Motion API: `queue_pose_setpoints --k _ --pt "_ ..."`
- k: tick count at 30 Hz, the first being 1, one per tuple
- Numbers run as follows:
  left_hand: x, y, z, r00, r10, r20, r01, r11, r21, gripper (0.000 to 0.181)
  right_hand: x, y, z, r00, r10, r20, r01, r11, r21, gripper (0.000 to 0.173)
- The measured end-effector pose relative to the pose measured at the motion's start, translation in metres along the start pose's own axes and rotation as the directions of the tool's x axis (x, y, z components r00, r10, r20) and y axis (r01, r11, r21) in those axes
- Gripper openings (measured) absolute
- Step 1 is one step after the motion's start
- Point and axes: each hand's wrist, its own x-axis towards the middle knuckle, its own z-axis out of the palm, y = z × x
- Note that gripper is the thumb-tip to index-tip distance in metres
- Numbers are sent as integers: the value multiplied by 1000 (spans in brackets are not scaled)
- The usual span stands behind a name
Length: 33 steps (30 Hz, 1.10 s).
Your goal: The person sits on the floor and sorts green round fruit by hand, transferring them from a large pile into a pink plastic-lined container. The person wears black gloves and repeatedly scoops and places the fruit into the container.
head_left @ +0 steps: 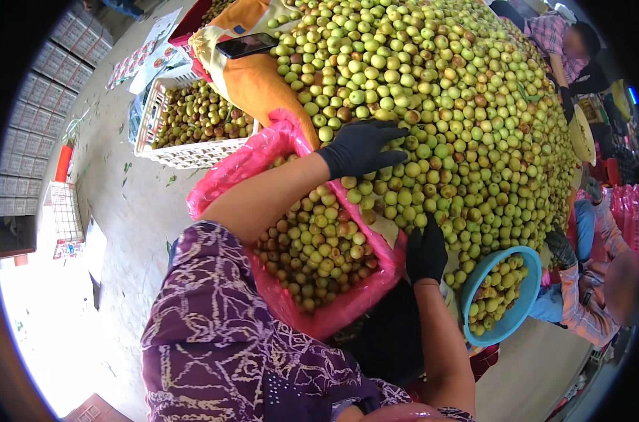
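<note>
Before me spreads a large heap of small round green fruits with brown patches [435, 116], which look like jujubes. My left hand [364, 147], in a black glove, lies palm down on the heap's near side with its fingers apart. In a black glove too, my right hand [426, 250] touches the fruits at the near edge; its palm and any fruit under it are hidden. Below my left forearm, a container lined with pink plastic film [346, 311] holds many of the same fruits [319, 242], browner at the bottom.
A blue basin [533, 295] with fruits stands at the right, near a person in a plaid shirt. Another person sits at the far right by a yellowish basin [583, 134]. Left are a white crate of fruits [193, 153] and an orange cloth [261, 84] bearing a smartphone [245, 45].
</note>
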Motion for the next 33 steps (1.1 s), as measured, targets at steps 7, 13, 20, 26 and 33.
queue_pose_setpoints --k 7,13,20,26,33 --pt "99 -73 -31 909 51 -413 95 942 323 47 0 -4 -1 1000 13 21 -14 1000 22 53" --pt "144 -44 -4 977 -193 -87 209 806 553 48 -2 -5 -5 1000 -2 20 1 1000 21 53" --pt "139 -14 17 934 -280 221 217 937 273 62 -1 0 -1 998 -24 -52 24 1000 4 52" --pt "122 -22 34 969 -150 195 135 987 87 58 -2 -5 -2 998 -23 -53 23 1000 3 52" --pt "64 4 18 941 -298 158 98 -207 -973 35 0 -9 -8 994 86 60 -89 995 48 49"
